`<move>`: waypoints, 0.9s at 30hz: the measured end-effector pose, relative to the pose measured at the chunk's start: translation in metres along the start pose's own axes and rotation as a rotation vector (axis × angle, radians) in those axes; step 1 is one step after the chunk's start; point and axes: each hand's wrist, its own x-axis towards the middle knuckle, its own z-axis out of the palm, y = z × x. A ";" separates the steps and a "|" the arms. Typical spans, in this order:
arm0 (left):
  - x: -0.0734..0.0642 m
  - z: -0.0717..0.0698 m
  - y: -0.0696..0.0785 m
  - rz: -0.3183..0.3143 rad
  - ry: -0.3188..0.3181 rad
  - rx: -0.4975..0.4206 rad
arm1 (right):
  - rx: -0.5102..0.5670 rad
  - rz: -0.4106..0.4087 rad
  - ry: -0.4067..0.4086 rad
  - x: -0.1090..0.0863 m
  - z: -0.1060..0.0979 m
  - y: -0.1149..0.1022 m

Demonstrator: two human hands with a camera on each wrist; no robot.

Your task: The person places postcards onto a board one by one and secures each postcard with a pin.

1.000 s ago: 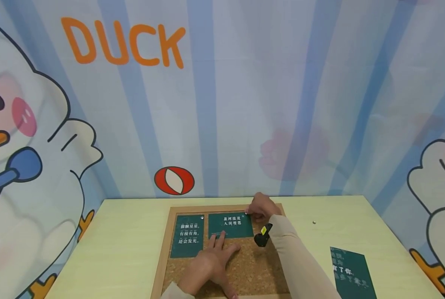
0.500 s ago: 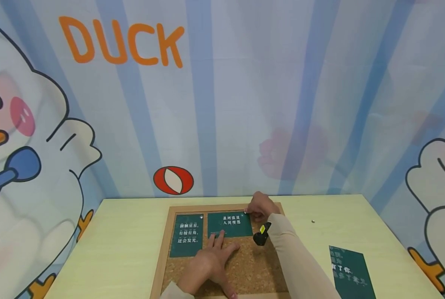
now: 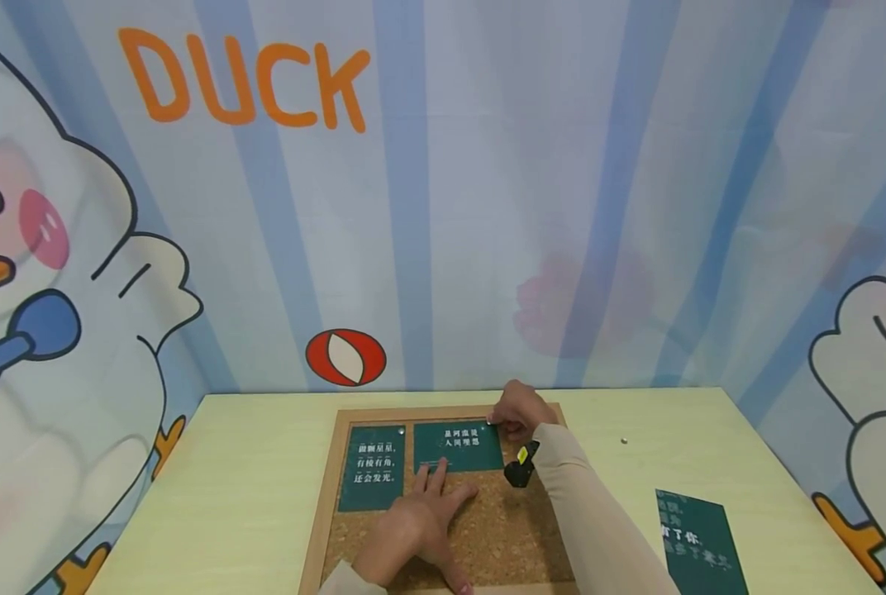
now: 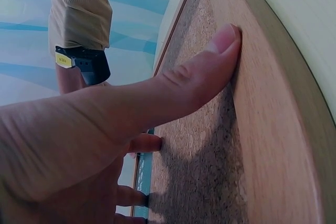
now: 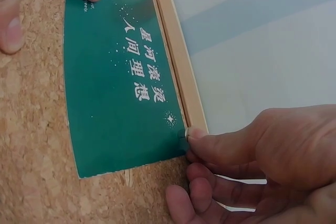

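Observation:
A dark green card with white writing (image 3: 458, 457) lies across the upper part of the wood-framed corkboard (image 3: 502, 529). At its top right corner, my right hand (image 3: 521, 411) pinches a small metal thumbtack (image 5: 186, 134) between thumb and finger. The pin goes down at the card's corner; how deep it sits I cannot tell. My left hand (image 3: 421, 525) is spread over the cork, one fingertip touching the card's lower edge. Its thumb (image 4: 205, 72) rests on the board's lower wooden frame (image 4: 268, 119).
Beside it on the board is an upright green card (image 3: 372, 479) with a thumbtack (image 3: 402, 431) at its top right corner. On the pale table (image 3: 212, 496), another green card (image 3: 699, 545) and a loose thumbtack (image 3: 624, 441) lie to the right. A printed cloth backdrop (image 3: 473, 207) hangs behind.

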 end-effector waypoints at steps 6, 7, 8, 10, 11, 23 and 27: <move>-0.004 -0.003 0.002 -0.004 -0.012 0.019 | 0.008 -0.024 0.016 -0.001 0.003 -0.001; -0.003 -0.003 0.001 -0.001 -0.017 0.023 | 0.007 -0.030 0.022 -0.002 0.004 -0.001; -0.003 -0.002 0.001 -0.001 -0.008 0.017 | 0.005 -0.034 0.027 -0.003 0.004 -0.001; -0.003 -0.002 0.002 -0.003 -0.003 0.023 | 0.007 -0.034 0.032 -0.005 0.005 -0.001; -0.004 -0.003 0.003 -0.004 -0.006 0.024 | 0.004 -0.034 0.033 -0.005 0.005 -0.001; 0.006 0.005 -0.005 0.004 0.008 0.032 | 0.006 -0.052 0.036 -0.006 0.006 -0.001; 0.016 0.013 -0.011 0.009 0.031 0.015 | 0.000 -0.111 0.042 -0.006 0.006 0.007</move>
